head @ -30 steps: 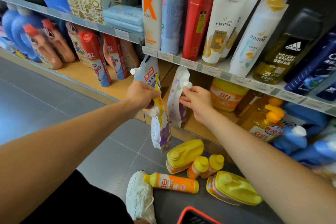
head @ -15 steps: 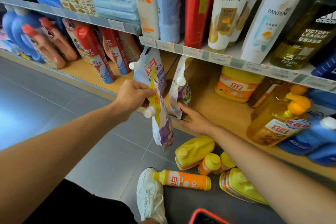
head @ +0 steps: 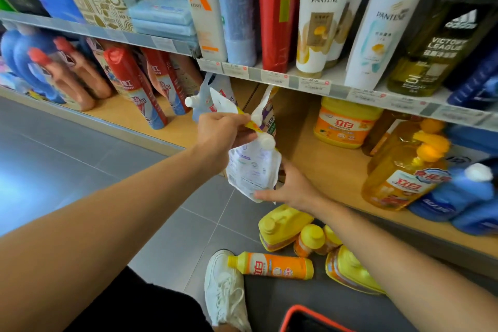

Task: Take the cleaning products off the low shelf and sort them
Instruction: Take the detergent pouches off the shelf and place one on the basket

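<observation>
Pinching the soft white spouted refill pouches (head: 252, 170) at their tops, the left hand (head: 221, 132) clamps them; the right hand (head: 292, 190) lays straight fingers under their base, just near of the low wooden shelf (head: 331, 170). Support that sag when lowering.

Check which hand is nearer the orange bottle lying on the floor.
Right. The right hand is above the orange bottle, under the pouch; the left hand grips the pouch top, higher up.
</observation>
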Demonstrator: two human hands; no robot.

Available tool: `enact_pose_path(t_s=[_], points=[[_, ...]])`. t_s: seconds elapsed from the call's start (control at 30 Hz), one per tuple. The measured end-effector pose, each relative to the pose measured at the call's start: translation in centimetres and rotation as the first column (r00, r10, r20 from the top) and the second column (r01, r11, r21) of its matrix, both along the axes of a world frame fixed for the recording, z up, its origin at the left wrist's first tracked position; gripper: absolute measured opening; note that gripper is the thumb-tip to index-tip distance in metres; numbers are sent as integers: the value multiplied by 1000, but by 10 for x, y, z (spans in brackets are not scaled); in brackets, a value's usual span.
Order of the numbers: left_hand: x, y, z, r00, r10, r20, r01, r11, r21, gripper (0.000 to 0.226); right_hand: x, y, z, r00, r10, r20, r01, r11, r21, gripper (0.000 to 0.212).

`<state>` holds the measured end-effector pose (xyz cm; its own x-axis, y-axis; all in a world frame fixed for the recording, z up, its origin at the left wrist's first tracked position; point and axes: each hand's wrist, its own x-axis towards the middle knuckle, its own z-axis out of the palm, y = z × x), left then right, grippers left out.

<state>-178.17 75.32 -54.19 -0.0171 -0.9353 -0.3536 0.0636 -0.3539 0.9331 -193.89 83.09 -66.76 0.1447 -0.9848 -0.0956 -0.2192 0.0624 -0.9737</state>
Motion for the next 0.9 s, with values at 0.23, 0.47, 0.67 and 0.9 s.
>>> enact_pose_path(t_s=[0.23,0.47,0.67,0.9], points=[[-34,-2,2,976,-207,-66,208,978,7,19,-38,-19,0,840,-539,-56,521,832,-192,44],[-14,-17,-36,934,-174,311,208,975,-81,20,-107,-11,-7,768,-630,-119,614,776,-144,22],[-14,-38,-99,718,-155,679,250,967,-43,18,-127,-13,-17,657,-752,-56,749,659,-61,9],[-38,-45,-182,839,-9,544,84,990,-112,65,-123,-24,-42,589,-808,-15,808,588,29,17]])
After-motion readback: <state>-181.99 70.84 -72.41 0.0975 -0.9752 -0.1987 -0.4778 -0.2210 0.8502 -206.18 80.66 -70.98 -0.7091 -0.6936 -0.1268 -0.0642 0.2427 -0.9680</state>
